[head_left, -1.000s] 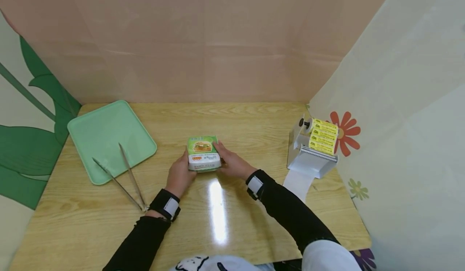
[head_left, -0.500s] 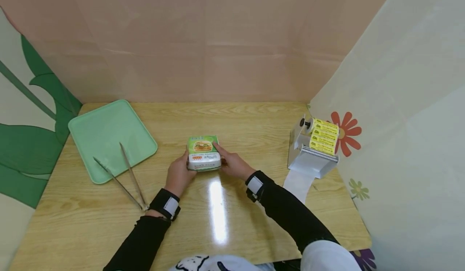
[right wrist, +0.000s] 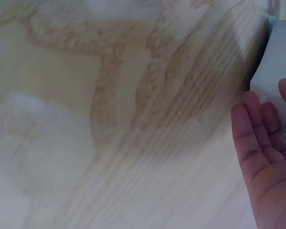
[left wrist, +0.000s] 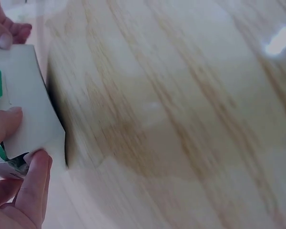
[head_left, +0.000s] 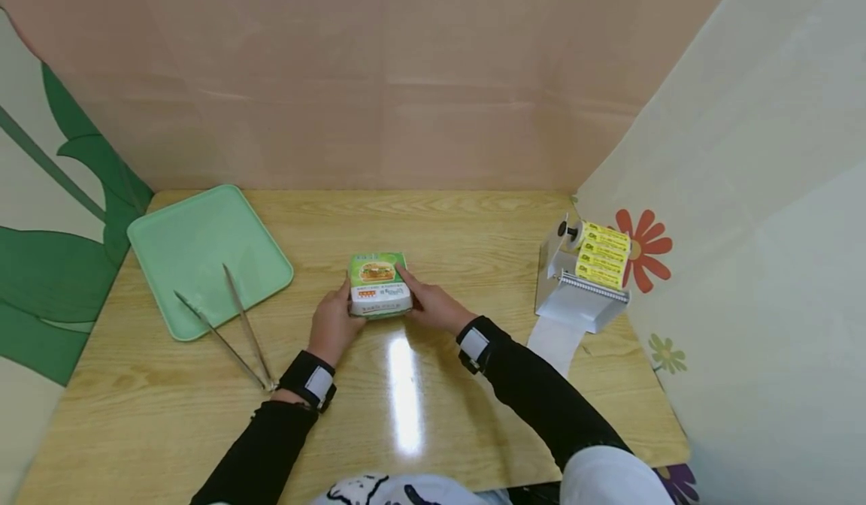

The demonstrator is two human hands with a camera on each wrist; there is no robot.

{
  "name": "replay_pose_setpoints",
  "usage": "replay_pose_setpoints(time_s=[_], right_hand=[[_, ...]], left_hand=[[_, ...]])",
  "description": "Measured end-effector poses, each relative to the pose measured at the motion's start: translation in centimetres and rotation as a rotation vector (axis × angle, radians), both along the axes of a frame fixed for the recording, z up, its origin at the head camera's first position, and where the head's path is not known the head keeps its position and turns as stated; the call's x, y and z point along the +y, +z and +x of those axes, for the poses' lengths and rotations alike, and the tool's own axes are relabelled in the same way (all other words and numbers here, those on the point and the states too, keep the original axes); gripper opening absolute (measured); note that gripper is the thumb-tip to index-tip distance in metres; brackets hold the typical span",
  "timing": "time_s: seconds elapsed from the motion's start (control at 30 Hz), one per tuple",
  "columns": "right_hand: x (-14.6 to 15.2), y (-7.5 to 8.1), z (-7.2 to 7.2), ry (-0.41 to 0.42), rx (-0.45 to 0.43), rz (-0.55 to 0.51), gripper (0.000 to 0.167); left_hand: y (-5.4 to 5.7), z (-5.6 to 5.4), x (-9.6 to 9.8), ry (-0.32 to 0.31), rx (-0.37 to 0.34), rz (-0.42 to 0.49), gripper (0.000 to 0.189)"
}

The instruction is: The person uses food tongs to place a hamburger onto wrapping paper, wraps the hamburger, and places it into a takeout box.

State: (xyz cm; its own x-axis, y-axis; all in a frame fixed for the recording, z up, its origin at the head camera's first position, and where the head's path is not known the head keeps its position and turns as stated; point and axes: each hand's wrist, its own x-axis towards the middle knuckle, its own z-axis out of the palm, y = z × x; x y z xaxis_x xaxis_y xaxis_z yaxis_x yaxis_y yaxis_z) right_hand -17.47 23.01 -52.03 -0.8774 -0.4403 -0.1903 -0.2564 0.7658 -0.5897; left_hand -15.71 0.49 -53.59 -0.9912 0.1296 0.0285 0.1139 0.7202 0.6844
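A small burger box [head_left: 377,273], green on top with a printed burger picture and white toward me, stands near the middle of the table. My left hand [head_left: 333,325] holds its left side; in the left wrist view the thumb lies over a pale panel and the fingers are at a lower corner. From the other side my right hand [head_left: 438,306] holds it, thumb along the top edge. The right wrist view shows the right hand's fingers [right wrist: 250,138] fairly straight by the box's corner, thumb on the white side. The box's contents are hidden.
On the left, a mint-green tray [head_left: 196,242] has metal tongs [head_left: 245,317] leaning over its edge, their joined end by my left wrist. At the right stands a label dispenser [head_left: 575,279] with a yellow label roll [head_left: 604,255] and a white strip [head_left: 556,343] hanging out.
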Motion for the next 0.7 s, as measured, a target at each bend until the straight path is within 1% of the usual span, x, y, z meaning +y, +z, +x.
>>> replay_pose_setpoints(time_s=[0.1, 0.17, 0.23, 0.27, 0.37, 0.47, 0.53, 0.7], right_hand=[[-0.1, -0.1, -0.1, 0.000, -0.061, -0.055, 0.097], [-0.2, -0.3, -0.2, 0.000, -0.085, -0.099, 0.099], [-0.2, -0.4, -0.2, -0.009, -0.094, -0.121, 0.100], [-0.2, -0.6, -0.2, -0.013, -0.086, -0.120, 0.099], [-0.2, -1.0, -0.2, -0.033, -0.039, -0.072, 0.098], [-0.3, -1.2, -0.1, -0.037, 0.007, -0.033, 0.096], [-0.4, -1.1, 0.0, -0.032, 0.031, -0.029, 0.094], [-0.7, -1.2, 0.1, -0.007, 0.093, 0.001, 0.091]], left_hand=[[0.0, 0.0, 0.1, 0.005, 0.005, -0.002, 0.086], [0.2, 0.0, 0.1, 0.011, 0.001, 0.006, 0.086], [0.3, 0.0, 0.1, 0.015, -0.007, 0.013, 0.086], [0.4, 0.0, 0.0, 0.011, -0.014, 0.014, 0.086], [0.4, 0.0, -0.1, -0.010, -0.019, 0.020, 0.085], [0.4, 0.0, -0.2, -0.033, 0.003, 0.023, 0.087], [0.3, 0.0, -0.3, -0.044, 0.027, 0.016, 0.087], [0.4, -0.1, -0.3, -0.045, 0.055, -0.029, 0.087]])
